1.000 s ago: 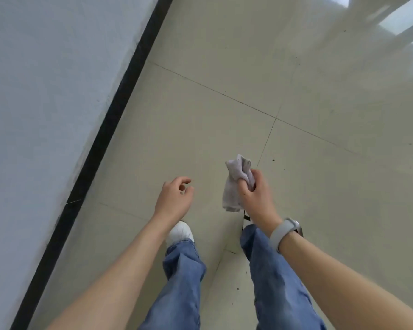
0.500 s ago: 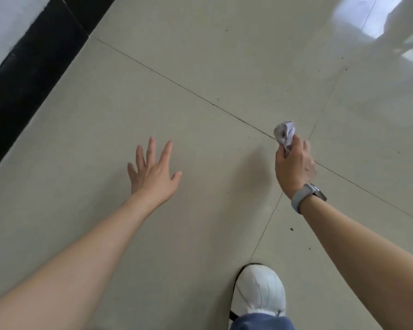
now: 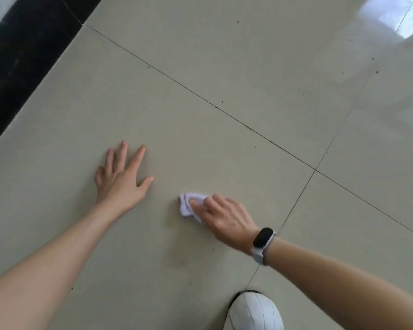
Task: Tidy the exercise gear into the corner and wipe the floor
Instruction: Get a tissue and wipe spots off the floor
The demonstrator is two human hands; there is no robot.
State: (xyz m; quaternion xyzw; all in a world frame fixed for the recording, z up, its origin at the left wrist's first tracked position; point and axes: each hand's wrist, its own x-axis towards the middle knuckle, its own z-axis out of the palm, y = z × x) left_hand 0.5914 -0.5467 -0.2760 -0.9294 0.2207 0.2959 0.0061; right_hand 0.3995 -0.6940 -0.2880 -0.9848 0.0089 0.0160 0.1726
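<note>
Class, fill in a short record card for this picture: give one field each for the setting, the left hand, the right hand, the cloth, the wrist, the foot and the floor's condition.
Setting: tiled floor beside a black skirting strip
Left hand: fingers spread, flat on the floor, holding nothing
Right hand: fingers straight, pressing the cloth down
Cloth: small, pale, crumpled, on the floor under the fingers
Wrist: dark-faced band on the right wrist
Foot: white shoe at the bottom edge
Floor condition: small dark specks scattered on the tiles
</note>
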